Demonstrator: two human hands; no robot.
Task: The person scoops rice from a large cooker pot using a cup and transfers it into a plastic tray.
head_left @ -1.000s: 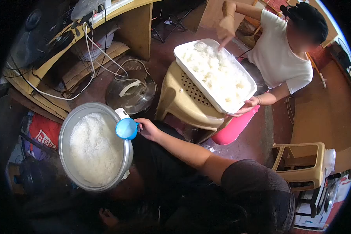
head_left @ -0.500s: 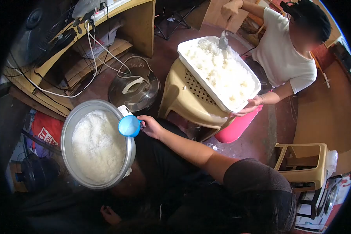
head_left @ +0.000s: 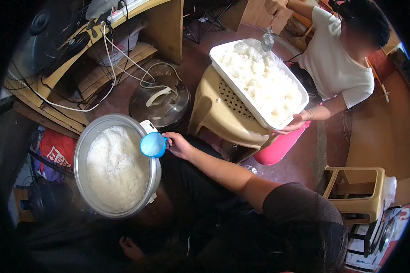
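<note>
My right hand (head_left: pixel 179 145) grips the handle of a blue plastic cup (head_left: pixel 153 145), held over the rim of a large rice cooker (head_left: pixel 81 157). White rice (head_left: pixel 116 170) fills much of the cooker, with a paler, powdery-looking patch near the top. Low in the view, in shadow, my left hand (head_left: pixel 131 248) rests with its fingers slightly apart and nothing visible in it. Across from me, a person (head_left: pixel 337 68) steadies a white tray (head_left: pixel 216 63) of rice with one hand and holds a spoon (head_left: pixel 267 42) over it with the other.
The tray rests on a beige plastic stool (head_left: pixel 205 104). A metal lid (head_left: pixel 161 109) lies on the floor beside a wooden desk (head_left: pixel 171 36) with trailing white cables (head_left: pixel 109 68). Another stool (head_left: pixel 378 191) stands at the right, and a dark blue water jug (head_left: pixel 48 200) at the left.
The view has shifted slightly, so everything sits a little differently in frame. The other person's spoon has lifted a bit from the rice. My right hand keeps the cup at the cooker's rim.
</note>
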